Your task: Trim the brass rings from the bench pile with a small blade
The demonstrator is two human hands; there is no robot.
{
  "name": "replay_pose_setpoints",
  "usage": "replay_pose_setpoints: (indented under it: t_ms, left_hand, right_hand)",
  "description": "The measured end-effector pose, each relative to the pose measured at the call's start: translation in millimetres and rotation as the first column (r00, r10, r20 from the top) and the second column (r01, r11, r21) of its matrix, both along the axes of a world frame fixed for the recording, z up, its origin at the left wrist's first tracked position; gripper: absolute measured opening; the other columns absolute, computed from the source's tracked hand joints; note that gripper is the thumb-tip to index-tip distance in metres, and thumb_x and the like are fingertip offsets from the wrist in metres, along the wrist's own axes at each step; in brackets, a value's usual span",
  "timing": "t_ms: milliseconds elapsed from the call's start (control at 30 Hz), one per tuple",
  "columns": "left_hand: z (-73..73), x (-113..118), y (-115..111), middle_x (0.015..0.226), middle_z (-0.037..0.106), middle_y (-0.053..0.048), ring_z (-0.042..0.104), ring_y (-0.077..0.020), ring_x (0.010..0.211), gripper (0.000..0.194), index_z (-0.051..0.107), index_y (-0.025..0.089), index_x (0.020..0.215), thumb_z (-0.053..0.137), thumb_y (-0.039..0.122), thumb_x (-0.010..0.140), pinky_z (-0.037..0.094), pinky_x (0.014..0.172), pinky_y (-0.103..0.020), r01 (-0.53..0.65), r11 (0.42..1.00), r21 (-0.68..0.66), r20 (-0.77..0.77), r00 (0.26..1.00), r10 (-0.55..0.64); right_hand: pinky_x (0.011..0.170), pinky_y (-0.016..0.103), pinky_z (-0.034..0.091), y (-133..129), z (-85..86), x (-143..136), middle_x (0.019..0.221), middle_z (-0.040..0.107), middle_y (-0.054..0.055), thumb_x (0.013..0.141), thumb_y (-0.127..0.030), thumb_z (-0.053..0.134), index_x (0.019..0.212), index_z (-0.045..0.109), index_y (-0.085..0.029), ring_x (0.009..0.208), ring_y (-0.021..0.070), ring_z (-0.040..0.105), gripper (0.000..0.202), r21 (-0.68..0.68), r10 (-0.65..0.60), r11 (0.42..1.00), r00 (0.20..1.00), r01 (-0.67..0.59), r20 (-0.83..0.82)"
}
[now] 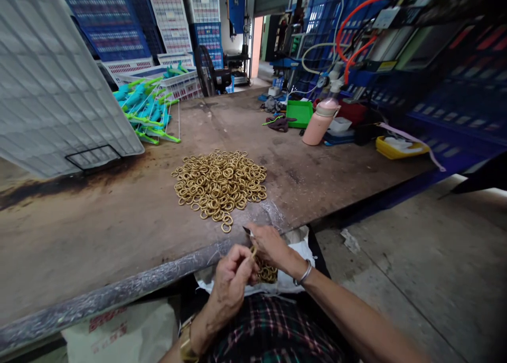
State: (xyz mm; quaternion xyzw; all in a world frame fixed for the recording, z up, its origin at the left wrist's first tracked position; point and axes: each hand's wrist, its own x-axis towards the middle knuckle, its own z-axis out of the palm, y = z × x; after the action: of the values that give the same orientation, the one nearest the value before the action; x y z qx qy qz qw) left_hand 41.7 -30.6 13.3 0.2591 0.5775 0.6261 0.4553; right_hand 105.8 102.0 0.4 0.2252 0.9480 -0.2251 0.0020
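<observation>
A heap of brass-coloured rings (222, 180) lies on the worn brown table (119, 220), several of them straying toward its front edge. My left hand (233, 273), with a gold watch at the wrist, pinches one ring (254, 251) between thumb and fingers. Just right of it, my right hand (271, 244) is closed round a small dark pointed tool (246, 230); most of the tool is hidden. Below both hands, more rings (267, 272) rest on a white sack (301, 242) over my lap.
A grey-white crate (59, 88) leans at the left beside turquoise and green plastic pieces (146, 109). Farther right are a green tray (299, 113), a pink bottle (319, 124) and a yellow dish (400, 148). A printed bag (122, 331) is under the table.
</observation>
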Motion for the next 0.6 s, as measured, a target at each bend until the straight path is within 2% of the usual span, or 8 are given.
replay_pose_setpoints:
  t_ms: [100,233,367,467,600]
  left_hand:
    - [0.4,0.1,-1.5,0.064,0.058,-0.001,0.050,-0.0082,0.048,0.030,0.053,0.015,0.072,0.056,0.045,0.076,0.042,0.048,-0.021,-0.006,1.000,0.011,0.185,0.983,0.004]
    - [-7.1,-12.1,-2.1,0.069,0.061,-0.003,0.052,-0.0073,0.048,0.028,0.053,0.014,0.074,0.063,0.040,0.071,0.041,0.045,-0.019,-0.138,0.990,-0.010,0.408,0.904,0.130]
    - [-10.6,-26.3,-5.4,0.075,0.061,-0.002,0.057,-0.0100,0.057,0.024,0.052,0.016,0.078,0.068,0.031,0.067,0.042,0.044,-0.018,-0.237,0.971,-0.012,0.532,0.821,0.207]
    - [-11.5,-34.7,-6.9,0.072,0.061,-0.001,0.057,-0.0094,0.058,0.028,0.055,0.016,0.089,0.067,0.023,0.065,0.042,0.045,-0.018,-0.251,0.968,-0.013,0.627,0.752,0.204]
    - [-13.2,-41.8,-4.9,0.070,0.061,-0.003,0.057,-0.0089,0.058,0.014,0.056,0.013,0.072,0.065,0.022,0.066,0.043,0.047,-0.018,-0.290,0.954,-0.071,0.699,0.668,0.255]
  right_hand:
    - [0.056,0.023,0.029,6.3,-5.2,-10.7,0.071,0.063,0.004,0.081,-0.014,0.038,0.099,0.054,-0.014,0.063,0.0141,0.056,0.023,0.019,-0.069,0.997,0.995,0.071,-0.070]
    - [0.064,0.023,0.033,9.0,-8.5,-31.5,0.087,0.065,0.006,0.085,-0.020,0.039,0.100,0.053,-0.017,0.077,0.0150,0.058,0.021,0.046,-0.114,0.991,0.978,0.124,-0.177]
    - [0.065,0.025,0.034,4.6,-3.5,-49.0,0.090,0.065,0.008,0.087,-0.029,0.041,0.099,0.053,-0.018,0.079,0.0170,0.059,0.020,0.071,-0.144,0.986,0.986,0.151,-0.087]
    - [0.064,0.025,0.033,0.0,0.2,-56.9,0.093,0.064,0.009,0.086,-0.026,0.042,0.098,0.052,-0.018,0.081,0.0175,0.059,0.018,0.100,-0.142,0.984,0.989,0.145,-0.041]
    - [0.063,0.026,0.032,0.0,-2.3,-60.2,0.092,0.062,0.008,0.083,-0.018,0.041,0.095,0.052,-0.017,0.079,0.0172,0.057,0.016,0.146,-0.139,0.979,0.989,0.144,-0.045]
